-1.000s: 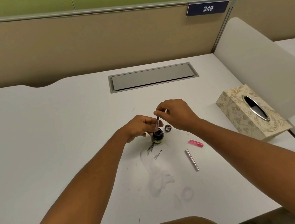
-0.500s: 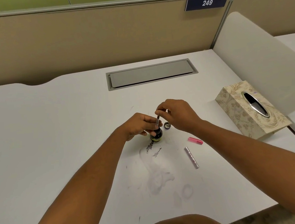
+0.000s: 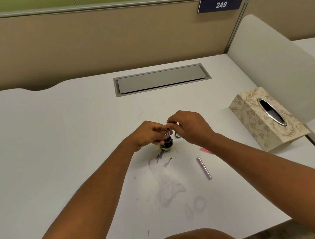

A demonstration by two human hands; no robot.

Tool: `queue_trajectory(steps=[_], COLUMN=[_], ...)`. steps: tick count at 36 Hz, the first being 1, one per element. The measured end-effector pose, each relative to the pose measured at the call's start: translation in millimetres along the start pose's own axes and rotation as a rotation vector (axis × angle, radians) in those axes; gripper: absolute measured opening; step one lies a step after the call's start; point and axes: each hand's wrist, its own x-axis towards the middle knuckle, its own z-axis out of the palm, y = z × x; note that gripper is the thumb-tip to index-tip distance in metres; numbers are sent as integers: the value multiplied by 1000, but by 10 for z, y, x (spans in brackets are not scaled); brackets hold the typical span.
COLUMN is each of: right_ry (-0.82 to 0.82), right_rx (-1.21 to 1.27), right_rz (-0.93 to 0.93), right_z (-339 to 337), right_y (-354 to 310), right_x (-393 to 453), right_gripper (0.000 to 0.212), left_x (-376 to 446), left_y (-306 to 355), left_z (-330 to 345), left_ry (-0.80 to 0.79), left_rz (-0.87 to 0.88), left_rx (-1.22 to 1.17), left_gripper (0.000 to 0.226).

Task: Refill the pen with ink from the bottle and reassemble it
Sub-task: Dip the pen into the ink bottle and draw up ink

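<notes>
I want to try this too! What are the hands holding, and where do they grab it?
The right hand pinches the top end of the thin pen tube, whose lower end dips into the ink bottle. The left hand grips the bottle near its neck.

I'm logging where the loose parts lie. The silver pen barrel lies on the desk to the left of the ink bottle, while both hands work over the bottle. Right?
Not quite. The head view shows the silver pen barrel lying on the desk to the right of the ink bottle, not the left. Both the left hand and right hand do work over the bottle.
</notes>
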Motion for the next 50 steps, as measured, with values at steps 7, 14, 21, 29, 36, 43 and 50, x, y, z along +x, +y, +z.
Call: queue_trajectory(steps=[7,14,21,29,36,43,50], right_ry=[17,16,39,71,110,106,87], right_rx=[71,115,138,88,33,24,4], right_rz=[49,75,79,36,19,9,-20], right_z=[22,5,-24,-26,-20,-31,-48], right_y=[-13,-29,-20,1,-34,-34,-68], right_x=[-20,-35,-78,-103,-99,-114,-107], right_gripper=[14,13,20,21,19,20,26], left_x=[-10,-2,-9,6,12,11,12], left_y=[21,36,22,-2,20,5,-8], left_z=[19,18,-8,6,34,22,16], left_ry=[-8,21,25,13,13,34,30], left_rz=[16,28,28,30,46,42,51], left_rx=[22,50,40,31,35,39,25], left_gripper=[26,25,22,23,24,23,22])
